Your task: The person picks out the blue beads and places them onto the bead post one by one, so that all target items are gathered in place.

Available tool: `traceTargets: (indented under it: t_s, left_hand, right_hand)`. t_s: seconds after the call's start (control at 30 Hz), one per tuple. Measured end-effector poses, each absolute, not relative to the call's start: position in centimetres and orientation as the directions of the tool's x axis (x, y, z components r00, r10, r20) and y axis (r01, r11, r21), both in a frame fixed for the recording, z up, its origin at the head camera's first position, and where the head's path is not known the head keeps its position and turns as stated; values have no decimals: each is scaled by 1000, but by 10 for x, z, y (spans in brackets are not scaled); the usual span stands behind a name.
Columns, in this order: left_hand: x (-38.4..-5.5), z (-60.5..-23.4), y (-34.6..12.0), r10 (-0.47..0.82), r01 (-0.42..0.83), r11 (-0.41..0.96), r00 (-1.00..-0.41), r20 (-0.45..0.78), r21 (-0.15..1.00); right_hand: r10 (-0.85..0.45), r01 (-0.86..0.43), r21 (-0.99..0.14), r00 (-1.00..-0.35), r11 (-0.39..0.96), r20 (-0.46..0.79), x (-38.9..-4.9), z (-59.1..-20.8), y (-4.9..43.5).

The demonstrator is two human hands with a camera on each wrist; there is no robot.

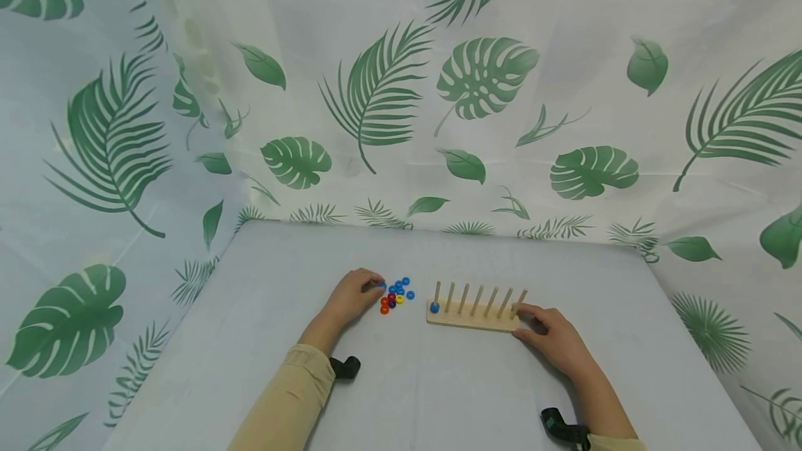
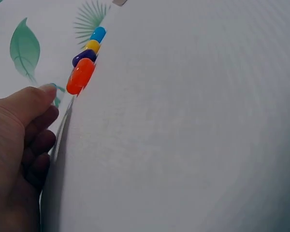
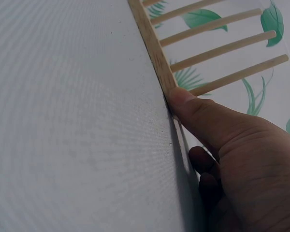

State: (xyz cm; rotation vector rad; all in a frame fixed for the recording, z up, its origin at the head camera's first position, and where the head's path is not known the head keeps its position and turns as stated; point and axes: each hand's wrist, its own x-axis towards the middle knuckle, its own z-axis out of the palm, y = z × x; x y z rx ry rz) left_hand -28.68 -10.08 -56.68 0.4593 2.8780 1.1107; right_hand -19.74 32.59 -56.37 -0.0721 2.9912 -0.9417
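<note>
My left hand [image 1: 352, 294] pinches a small blue bead [image 1: 381, 285] between thumb and fingertips, at the left edge of a cluster of loose beads. That cluster has several blue beads [image 1: 410, 295], a yellow bead [image 1: 399, 299], a purple bead [image 1: 392, 303] and orange-red beads [image 1: 385, 310]. To its right stands a wooden peg board [image 1: 473, 324] with a row of several upright pegs. One blue bead [image 1: 435, 307] sits at the foot of the leftmost peg. With thumb and fingers, my right hand [image 1: 554, 336] grips the board's right end; the right wrist view shows the thumb [image 3: 181, 96] pressed on its near edge.
Everything lies on a table with a white cover [image 1: 413, 381]. Leaf-printed curtains [image 1: 401, 89] hang behind it and along the sides. Dark wrist devices [image 1: 346, 367] are worn on both forearms.
</note>
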Motion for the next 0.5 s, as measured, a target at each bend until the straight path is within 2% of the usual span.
traceTargets:
  t_s: [0.17, 0.5]
  left_hand:
    - [-286, -562, -101, 253, 232, 683, -965, 74, 692]
    - [-283, -542, -94, 297, 274, 663, -950, 91, 697]
  right_hand:
    - [-47, -45, -571, -999, 820, 12, -198, -565, 328]
    - [-51, -51, -575, -999, 817, 17, -199, -566, 327]
